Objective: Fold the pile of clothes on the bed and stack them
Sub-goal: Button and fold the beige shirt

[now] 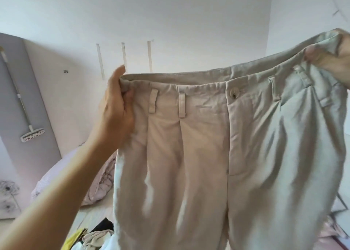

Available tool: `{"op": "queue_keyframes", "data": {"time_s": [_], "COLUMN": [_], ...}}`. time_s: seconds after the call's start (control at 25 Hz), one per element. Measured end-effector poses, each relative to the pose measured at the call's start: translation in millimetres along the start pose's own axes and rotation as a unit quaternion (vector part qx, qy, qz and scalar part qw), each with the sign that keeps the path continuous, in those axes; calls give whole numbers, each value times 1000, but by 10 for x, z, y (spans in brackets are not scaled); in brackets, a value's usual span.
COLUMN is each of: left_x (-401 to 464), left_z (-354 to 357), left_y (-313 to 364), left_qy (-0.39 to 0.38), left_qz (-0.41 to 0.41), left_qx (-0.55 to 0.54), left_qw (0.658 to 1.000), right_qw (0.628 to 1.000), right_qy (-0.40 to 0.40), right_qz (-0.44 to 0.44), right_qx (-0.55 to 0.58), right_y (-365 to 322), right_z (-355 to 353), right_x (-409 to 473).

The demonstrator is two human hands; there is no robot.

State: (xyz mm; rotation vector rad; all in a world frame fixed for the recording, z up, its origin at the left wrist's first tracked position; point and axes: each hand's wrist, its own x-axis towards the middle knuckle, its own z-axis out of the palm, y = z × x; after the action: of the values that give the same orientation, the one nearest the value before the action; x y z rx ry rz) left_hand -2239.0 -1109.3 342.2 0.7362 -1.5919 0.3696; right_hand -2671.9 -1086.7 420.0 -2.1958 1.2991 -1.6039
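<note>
Beige trousers [217,145] up in the air, front side facing, spread wide by the waistband. Left hand [117,107] pinching the waistband's left end, right hand [333,58] gripping the right end at frame edge. Legs hanging down over the clothes pile [94,236] on the bed [56,177] below.
</note>
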Motion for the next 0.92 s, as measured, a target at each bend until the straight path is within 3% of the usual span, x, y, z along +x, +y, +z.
{"op": "queue_keyframes", "data": {"time_s": [0.08, 0.28, 0.44, 0.56, 0.72, 0.84, 0.92], "left_x": [81, -408, -1461, -2336, -3288, -3684, -3790], "left_z": [131, 804, 1481, 1942, 2617, 3111, 3456], "left_y": [-59, -717, -1508, -2014, -2676, -3155, -3510], "left_qy": [-22, -119, -248, -336, -358, -357, -346], "left_qz": [-34, -238, -375, -425, -415, -506, -550], "left_qx": [-6, 5, 54, 135, 197, 170, 141], "left_qw": [999, 964, 892, 830, 813, 766, 747], "right_qw": [1000, 983, 948, 921, 898, 886, 889], "right_qy": [-19, -62, -131, -162, -170, -161, -131], "right_qz": [13, 154, 247, 296, 302, 334, 380], "right_qx": [-10, -83, -150, -193, -270, -277, -218], "right_y": [141, 1097, 2119, 2982, 4047, 4762, 5148], "right_z": [96, 923, 1949, 2643, 3554, 4157, 4514], "right_x": [36, -152, -539, -931, -1285, -1391, -1352]}}
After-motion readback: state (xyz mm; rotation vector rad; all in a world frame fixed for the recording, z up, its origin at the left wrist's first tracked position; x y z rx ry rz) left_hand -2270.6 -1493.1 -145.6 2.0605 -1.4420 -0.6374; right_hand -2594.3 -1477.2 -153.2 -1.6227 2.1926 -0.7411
